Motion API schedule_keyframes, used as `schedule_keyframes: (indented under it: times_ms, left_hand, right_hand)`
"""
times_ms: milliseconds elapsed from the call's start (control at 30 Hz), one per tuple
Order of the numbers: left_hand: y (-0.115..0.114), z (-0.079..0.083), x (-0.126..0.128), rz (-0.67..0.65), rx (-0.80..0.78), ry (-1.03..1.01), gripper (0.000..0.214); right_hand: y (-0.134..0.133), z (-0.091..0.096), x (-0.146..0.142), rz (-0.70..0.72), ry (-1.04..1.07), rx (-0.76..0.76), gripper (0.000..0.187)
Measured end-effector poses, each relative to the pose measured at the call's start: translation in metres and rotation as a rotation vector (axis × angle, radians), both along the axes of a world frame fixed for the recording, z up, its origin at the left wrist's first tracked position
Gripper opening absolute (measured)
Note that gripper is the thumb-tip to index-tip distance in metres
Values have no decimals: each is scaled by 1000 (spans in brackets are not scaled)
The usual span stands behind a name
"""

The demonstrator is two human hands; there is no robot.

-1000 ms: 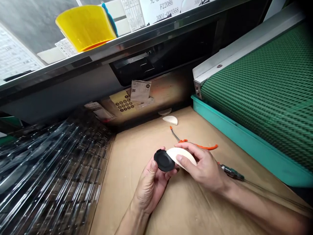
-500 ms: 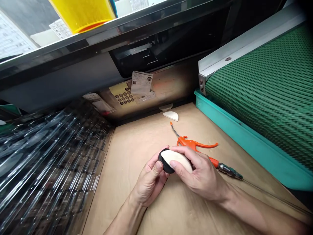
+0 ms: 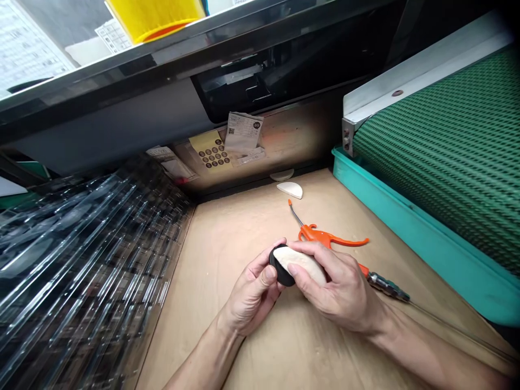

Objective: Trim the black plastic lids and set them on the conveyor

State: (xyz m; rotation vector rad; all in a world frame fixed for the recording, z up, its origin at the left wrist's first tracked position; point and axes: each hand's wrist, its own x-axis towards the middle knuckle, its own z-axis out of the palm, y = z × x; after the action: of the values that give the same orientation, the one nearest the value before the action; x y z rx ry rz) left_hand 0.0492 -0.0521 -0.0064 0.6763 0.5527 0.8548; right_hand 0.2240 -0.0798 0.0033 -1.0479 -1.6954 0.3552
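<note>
My left hand (image 3: 254, 290) is closed on a round black piece (image 3: 283, 271), thumb on its near side and fingers behind it. In my right hand (image 3: 339, 287), a cream-coloured soft-looking pad (image 3: 304, 263) is pinched between thumb and fingers and lies against the black piece's face. The pad covers much of that face, and the fingers hide its right end. Just beyond my right hand lies an orange air blow gun (image 3: 319, 235), partly hidden by it. Two half-round cream pads, one nearer (image 3: 290, 189) and one farther (image 3: 281, 175), lie at the back of the brown work surface (image 3: 227, 233).
Stacked clear plastic trays (image 3: 89, 265) fill the left side. A green mesh conveyor belt (image 3: 447, 146) stands at right above a teal tray (image 3: 414, 233). The blow gun's hose (image 3: 455, 327) runs to the lower right. A yellow container (image 3: 158, 19) stands on the shelf above.
The camera view has shifted slightly, so the scene sits a little farther right. Both hands keep their hold, and a bit more of the black piece shows beside the pad.
</note>
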Motion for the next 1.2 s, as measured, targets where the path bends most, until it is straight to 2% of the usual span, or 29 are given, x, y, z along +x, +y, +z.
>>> schedule_keyframes:
  times_ms: [267,467,700,967,1100,1200]
  left_hand:
    - [1,1,-1,31,-24,31,59]
    - [4,4,-3,75,-1,8,52]
    - [8,1,-5,56,-11,38,43]
    - [8,7,-5,-56,-21,33,47]
    - [8,9,-5,-30,-22,48,45]
    - [9,8,-5,22,-13,42,41]
  right_hand:
    - [2,5,3,117,45,-89,25]
    - [8,11,14,221,-16,-149,27]
    - [17,10,27,173,-85,-204,27]
    - [22,3,27,112,-82,-136,30]
    - [20,7,25,163,-28,-168,31]
    - [18,13,25,238,16,-279,29]
